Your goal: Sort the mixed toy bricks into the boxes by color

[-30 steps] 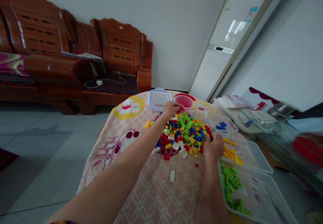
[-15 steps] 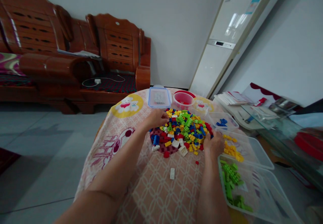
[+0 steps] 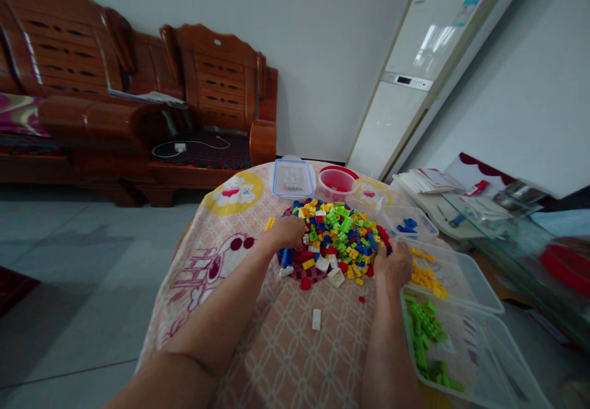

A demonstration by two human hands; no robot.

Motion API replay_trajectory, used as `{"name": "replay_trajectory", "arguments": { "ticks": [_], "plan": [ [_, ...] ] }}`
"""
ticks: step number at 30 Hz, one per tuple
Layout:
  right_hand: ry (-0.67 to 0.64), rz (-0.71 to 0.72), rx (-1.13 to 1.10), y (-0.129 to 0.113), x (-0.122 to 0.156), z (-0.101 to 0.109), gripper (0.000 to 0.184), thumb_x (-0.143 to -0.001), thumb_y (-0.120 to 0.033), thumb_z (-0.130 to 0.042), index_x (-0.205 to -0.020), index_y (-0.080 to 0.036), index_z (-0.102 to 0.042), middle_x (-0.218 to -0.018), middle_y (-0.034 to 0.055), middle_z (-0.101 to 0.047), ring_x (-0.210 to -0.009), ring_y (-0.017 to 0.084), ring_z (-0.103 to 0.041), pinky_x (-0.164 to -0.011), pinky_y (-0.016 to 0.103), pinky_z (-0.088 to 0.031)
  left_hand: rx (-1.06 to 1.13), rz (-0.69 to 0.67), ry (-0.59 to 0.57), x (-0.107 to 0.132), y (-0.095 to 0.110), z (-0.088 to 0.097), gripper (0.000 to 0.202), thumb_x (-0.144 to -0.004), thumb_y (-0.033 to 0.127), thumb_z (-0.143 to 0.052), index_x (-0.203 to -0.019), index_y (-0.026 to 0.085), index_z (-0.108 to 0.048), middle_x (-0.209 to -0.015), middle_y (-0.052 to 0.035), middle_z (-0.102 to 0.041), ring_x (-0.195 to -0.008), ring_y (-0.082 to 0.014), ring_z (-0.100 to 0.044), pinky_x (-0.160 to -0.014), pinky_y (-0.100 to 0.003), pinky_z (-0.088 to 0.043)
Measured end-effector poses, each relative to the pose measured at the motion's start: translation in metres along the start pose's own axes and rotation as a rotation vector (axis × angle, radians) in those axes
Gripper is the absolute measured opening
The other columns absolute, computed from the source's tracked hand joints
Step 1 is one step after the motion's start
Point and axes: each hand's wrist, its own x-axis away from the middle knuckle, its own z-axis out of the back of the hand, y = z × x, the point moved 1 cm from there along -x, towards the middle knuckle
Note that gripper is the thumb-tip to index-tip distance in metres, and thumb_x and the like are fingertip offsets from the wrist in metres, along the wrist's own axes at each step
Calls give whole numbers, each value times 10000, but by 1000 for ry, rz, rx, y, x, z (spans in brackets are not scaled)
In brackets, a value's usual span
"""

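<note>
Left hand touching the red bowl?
No, the left hand rests at the left edge of the brick pile, and the red bowl stands apart beyond the pile's far side.

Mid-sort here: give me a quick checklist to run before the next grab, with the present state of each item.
1. The left hand rests on the pile, at its left edge: ok.
2. The right hand sits at the pile's right edge, beside the yellow bin: ok.
3. A brick held in either hand: cannot tell, the fingers curl over.
4. The green bin, yellow bin and blue bin are open, with room: ok.
5. The red tub is open behind the pile: ok.
6. All bricks gathered: not ok, a white brick lies apart, nearer the person.
</note>
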Motion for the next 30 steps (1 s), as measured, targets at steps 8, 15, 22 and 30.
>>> {"name": "replay_trajectory", "arguments": {
  "ticks": [8,15,22,30],
  "plan": [
    [10,5,0,1,0,-1,379,-867,-260,-480,-1100,-102,-734,-1123,195,-688,-1006,301,-586,-867,386,-421,99,-72,7,3,-9,-2,96,-659,266,-720,-638,174,-737,-684,-79,-728,-748,-240,-702,-658,-271,-504],
    [-9,3,23,0,0,1,376,-872,-255,-482,-1109,-98,-729,-1111,190,-684,-998,294,-587,-860,382,-420,845,-47,20,9,-40,8,111,-717,258,-683,-710,154,-719,-628,-8,-710,-614,-142,-675,-603,-220,-523],
    [-9,11,21,1,-1,0,374,-869,-250,-488,-1101,-91,-734,-1106,195,-690,-1001,300,-591,-867,384,-419,1171,-5,126,-5,-33,-5,236,-750,350,-767,-726,126,-698,-694,-44,-744,-634,-126,-689,-649,-229,-585],
    [-14,-4,14,2,-1,-2,395,-876,-257,-480,-1128,-81,-727,-1154,208,-689,-1028,308,-596,-884,393,-428,1349,140,280,-59,3,11,304,-795,321,-771,-607,126,-634,-547,-5,-664,-527,-102,-633,-594,-200,-561]
  ]
}}
